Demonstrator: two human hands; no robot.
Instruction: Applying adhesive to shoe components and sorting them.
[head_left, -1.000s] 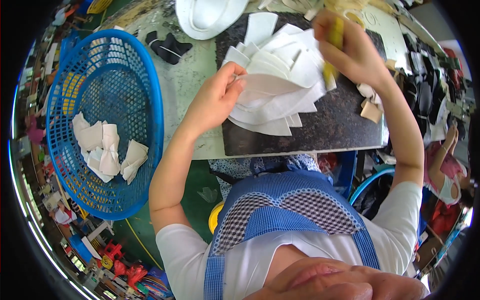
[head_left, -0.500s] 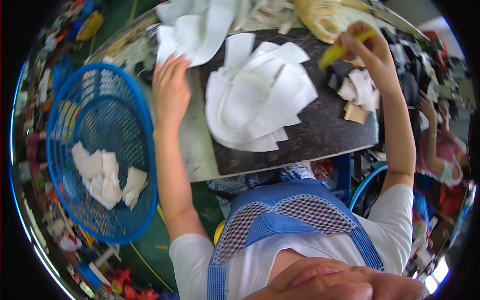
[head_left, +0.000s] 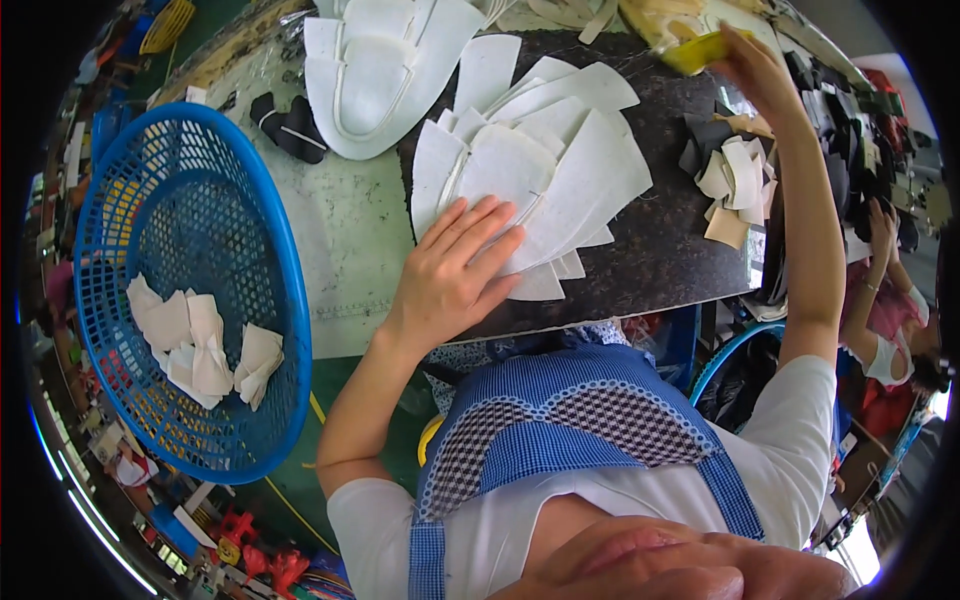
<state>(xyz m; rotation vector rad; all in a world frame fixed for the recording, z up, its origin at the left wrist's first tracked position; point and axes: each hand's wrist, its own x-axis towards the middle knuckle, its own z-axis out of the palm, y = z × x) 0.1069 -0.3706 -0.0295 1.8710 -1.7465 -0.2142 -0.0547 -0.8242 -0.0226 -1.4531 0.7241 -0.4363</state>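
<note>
A fanned stack of white cut pieces (head_left: 590, 180), some curved and marked with a raised seam line, lies on a dark board (head_left: 650, 265). My left hand (head_left: 462, 265) rests flat on the stack's near left part, fingers stretched out. Farther off and to the right, my right hand (head_left: 755, 72) is closed round a flat yellow tool (head_left: 695, 53); its exact kind is blurred. The tool's end is beside a yellowish bundle (head_left: 660, 20) at the far edge. Left of the stack lies another pile of white U-shaped pieces (head_left: 375, 85).
A blue plastic basket (head_left: 290, 330) with several cream scraps (head_left: 205, 345) stands at the left. Small black pieces (head_left: 290, 128) lie beside it on the table. Beige and dark scraps (head_left: 735, 185) sit on the board's right. Another person (head_left: 885, 310) is at far right.
My left hand has come from the far left pile to the near stack and now lies on it. My right hand has moved slightly away and right with the yellow tool.
</note>
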